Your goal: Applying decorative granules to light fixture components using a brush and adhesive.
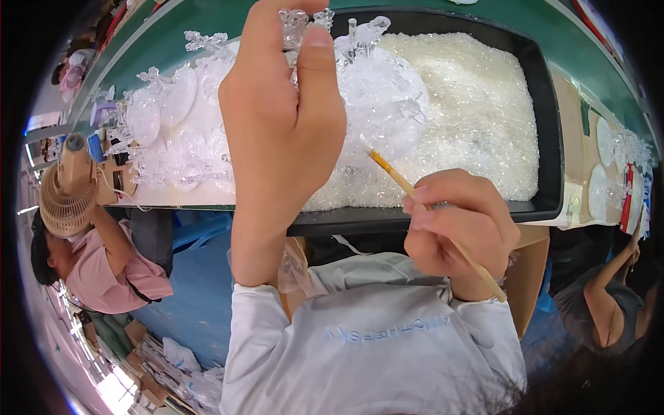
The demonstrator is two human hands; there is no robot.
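Note:
My left hand (283, 117) is raised over the black tray's left part, thumb and fingers closed on a clear ornament with a white round base (384, 90). Clear figures rise from that base; the exact spot of the grip is partly hidden behind the hand. Between the fingers of my right hand (463, 225) is a thin paintbrush (395, 176) with a wooden handle. Its pale tip points up and left, at the lower edge of the white base. Sparkling white granules (477, 104) fill the black tray (546, 131) beneath.
Left of the tray, several clear ornaments on white discs (180, 97) crowd the table. More white discs (599, 183) lie on cardboard to the right. A tan fan (69, 187) stands at the far left. One person sits on each side (114, 256).

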